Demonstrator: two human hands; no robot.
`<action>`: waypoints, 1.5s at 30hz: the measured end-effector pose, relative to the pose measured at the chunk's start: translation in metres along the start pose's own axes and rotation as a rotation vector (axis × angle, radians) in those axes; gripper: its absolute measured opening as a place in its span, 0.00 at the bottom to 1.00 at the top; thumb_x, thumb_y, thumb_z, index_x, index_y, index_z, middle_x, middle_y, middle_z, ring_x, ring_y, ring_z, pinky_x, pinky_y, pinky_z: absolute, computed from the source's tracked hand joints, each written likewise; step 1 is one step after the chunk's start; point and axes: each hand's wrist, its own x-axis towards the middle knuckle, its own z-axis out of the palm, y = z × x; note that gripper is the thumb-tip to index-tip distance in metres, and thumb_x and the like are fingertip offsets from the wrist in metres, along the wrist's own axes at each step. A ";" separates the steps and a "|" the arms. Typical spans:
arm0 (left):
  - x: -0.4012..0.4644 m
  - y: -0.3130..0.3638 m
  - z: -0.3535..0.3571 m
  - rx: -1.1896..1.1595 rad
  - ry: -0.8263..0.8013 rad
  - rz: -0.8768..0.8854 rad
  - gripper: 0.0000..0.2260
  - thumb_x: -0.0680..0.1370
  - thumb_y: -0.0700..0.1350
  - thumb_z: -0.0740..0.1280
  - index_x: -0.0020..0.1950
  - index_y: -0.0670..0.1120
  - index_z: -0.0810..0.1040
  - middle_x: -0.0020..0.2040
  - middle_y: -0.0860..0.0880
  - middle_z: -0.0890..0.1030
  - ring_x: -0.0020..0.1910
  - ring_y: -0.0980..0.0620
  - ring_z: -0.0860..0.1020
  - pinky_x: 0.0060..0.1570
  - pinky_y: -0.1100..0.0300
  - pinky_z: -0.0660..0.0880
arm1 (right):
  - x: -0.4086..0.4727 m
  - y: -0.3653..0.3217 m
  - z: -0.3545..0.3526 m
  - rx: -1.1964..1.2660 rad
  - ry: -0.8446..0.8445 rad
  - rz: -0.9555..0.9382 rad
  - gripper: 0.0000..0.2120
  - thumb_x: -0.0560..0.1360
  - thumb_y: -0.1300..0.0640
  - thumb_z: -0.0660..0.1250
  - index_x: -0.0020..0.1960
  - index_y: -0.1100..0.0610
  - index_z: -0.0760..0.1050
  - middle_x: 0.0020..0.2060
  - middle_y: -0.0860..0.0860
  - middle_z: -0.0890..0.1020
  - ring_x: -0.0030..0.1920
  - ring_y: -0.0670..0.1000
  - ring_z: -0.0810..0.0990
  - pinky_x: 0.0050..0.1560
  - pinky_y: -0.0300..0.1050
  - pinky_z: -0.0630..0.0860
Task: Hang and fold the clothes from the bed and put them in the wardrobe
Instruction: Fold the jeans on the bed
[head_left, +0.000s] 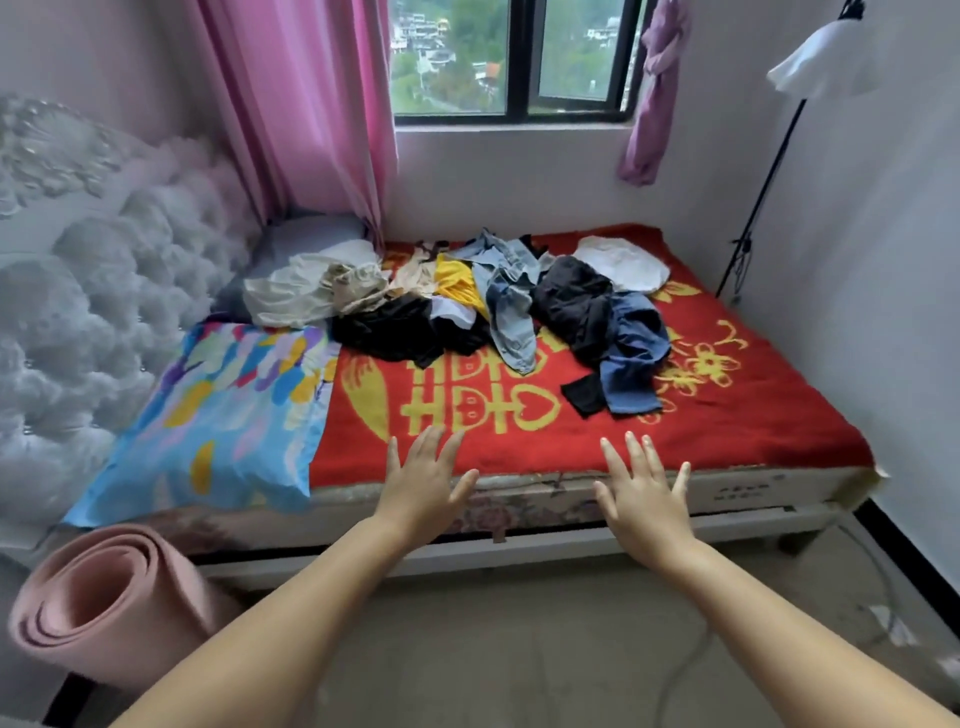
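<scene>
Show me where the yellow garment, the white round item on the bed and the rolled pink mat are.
yellow garment (456, 283): head view, on its bright middle fold in the pile.
white round item (623, 262): head view, on its flat top centre.
rolled pink mat (111, 603): head view, on the spiral end face.

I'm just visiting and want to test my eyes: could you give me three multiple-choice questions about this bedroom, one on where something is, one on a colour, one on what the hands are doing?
1. Where does the rolled mat lie?
A. on the floor beside the bed
B. on the pillow
C. on the windowsill

2. What colour is the blanket under the clothes?
A. green
B. red with yellow patterns
C. plain white

3. What are the two hands doing?
A. folding a shirt
B. gripping a hanger
C. stretched out open, holding nothing

Answers:
A, the rolled mat lies on the floor.
B, the blanket shows red around the clothes.
C, the left hand and right hand have spread fingers.
</scene>
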 end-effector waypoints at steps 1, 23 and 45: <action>0.013 -0.001 0.001 0.003 -0.001 0.013 0.27 0.81 0.61 0.50 0.78 0.54 0.50 0.79 0.50 0.51 0.77 0.52 0.46 0.73 0.41 0.39 | 0.007 0.002 0.002 0.007 0.004 0.015 0.27 0.82 0.44 0.47 0.78 0.46 0.42 0.78 0.51 0.42 0.77 0.52 0.36 0.71 0.68 0.39; 0.352 0.129 0.093 0.090 -0.222 0.199 0.27 0.82 0.60 0.47 0.78 0.52 0.48 0.79 0.47 0.51 0.78 0.49 0.46 0.73 0.39 0.39 | 0.278 0.201 -0.004 -0.073 -0.128 0.171 0.27 0.83 0.45 0.47 0.79 0.48 0.45 0.78 0.51 0.44 0.77 0.52 0.39 0.72 0.67 0.41; 0.641 0.181 0.284 -0.022 -0.508 0.160 0.28 0.81 0.55 0.55 0.78 0.49 0.50 0.78 0.44 0.54 0.77 0.49 0.50 0.74 0.48 0.51 | 0.595 0.358 0.102 0.028 -0.411 0.300 0.25 0.82 0.48 0.52 0.78 0.49 0.52 0.78 0.52 0.51 0.77 0.53 0.49 0.73 0.62 0.50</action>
